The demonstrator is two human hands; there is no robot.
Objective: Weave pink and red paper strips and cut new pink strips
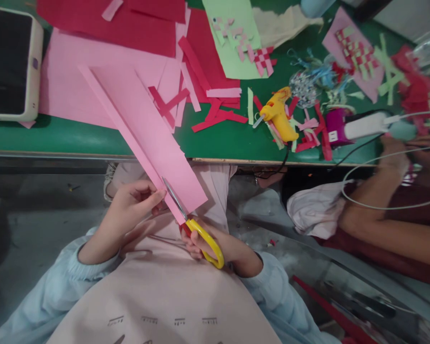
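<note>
My left hand (138,204) pinches the left edge of a long pink paper sheet (154,129) near its lower end. The sheet slants from the table down over my lap. A narrow strip along its left side is partly parted from the rest. My right hand (200,241) grips scissors (206,239) with yellow handles, its fingers through the loops. The blades lie along the paper beside my left fingertips and point up and to the left. Part of the lower blade is hidden by the paper.
A green table (75,141) carries dark red paper (111,24), pink strips and red strips (215,117). A yellow glue gun (281,114), a purple-and-white plug (344,126) and a tablet (9,64) also lie there. A co-worker's arm (372,191) reaches in at right, near a looped cable.
</note>
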